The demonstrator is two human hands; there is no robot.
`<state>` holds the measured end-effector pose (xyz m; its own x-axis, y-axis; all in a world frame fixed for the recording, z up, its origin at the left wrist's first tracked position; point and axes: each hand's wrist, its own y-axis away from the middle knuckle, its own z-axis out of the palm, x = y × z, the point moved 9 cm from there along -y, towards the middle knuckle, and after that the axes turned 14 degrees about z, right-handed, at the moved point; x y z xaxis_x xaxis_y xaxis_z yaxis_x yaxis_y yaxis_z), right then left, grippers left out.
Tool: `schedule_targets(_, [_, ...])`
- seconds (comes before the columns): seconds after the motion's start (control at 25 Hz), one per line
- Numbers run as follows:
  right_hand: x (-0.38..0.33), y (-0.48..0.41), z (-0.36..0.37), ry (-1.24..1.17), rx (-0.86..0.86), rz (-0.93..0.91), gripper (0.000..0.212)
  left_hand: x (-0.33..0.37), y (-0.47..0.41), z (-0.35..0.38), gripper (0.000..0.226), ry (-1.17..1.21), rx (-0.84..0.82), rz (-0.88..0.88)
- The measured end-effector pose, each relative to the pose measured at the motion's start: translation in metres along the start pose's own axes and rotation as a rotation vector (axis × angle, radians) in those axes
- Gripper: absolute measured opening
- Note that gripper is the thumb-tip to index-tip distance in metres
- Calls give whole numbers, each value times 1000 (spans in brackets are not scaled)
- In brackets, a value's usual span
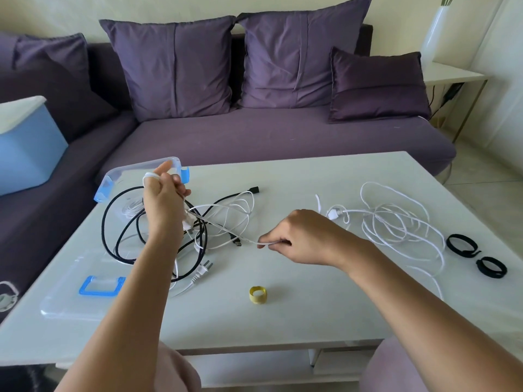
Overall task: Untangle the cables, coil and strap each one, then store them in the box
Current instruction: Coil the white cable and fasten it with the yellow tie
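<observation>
Nearest me on the bench (311,321) lie the box's lid (62,304), off and flat with its blue handle up, and a small yellow strap (258,295), rolled and unused.

Just past them are my hands. My right hand (300,239) pinches a thin white cable (261,244) between thumb and fingers (278,240), the rest curled in. My left hand (162,198) is raised over the tangle. Its fingers (165,167) are curled, with turns of that same white cable looped over them. I judge I am winding the first coil while drawing the line out of the knot.

Under the left hand the black cable (103,222) loops round and through the white strands, and a white plug (202,271) lies at its near edge. None of that is separated yet.

To the right a longer white cable (402,219) sprawls by itself, apart from the knot but neither coiled nor strapped. Two black straps (461,244) wait just beside it.

Farthest, at the bench's back left corner, stands the clear box (135,167), open. I cannot tell whether anything is inside. The untangling looks partly done, and all the coiling, strapping and storing remain.
</observation>
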<state>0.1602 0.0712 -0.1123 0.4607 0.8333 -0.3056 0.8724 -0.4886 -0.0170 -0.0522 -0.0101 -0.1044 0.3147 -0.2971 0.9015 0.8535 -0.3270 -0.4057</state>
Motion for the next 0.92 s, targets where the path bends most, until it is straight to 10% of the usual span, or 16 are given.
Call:
schedule_targets(0.2, [-7,5,-11,-97,131,-122,24,8,17,45,25,-749,-523,412])
schedule_targets(0.36, [23,13,-60,-181,476,-88,24,-44,47,64,26,-959,-1027,106])
schedule_targets(0.56, [94,26,-103,-257,867,205,39,-41,88,66,72,-460,-1251,-446])
schedule_targets(0.76, [164,20,-81,-974,479,598,45,9,119,70,55,469,-1515,-704])
schedule_targets(0.92, [225,37,-79,-987,561,859,45,38,120,63,41,898,-1547,-784])
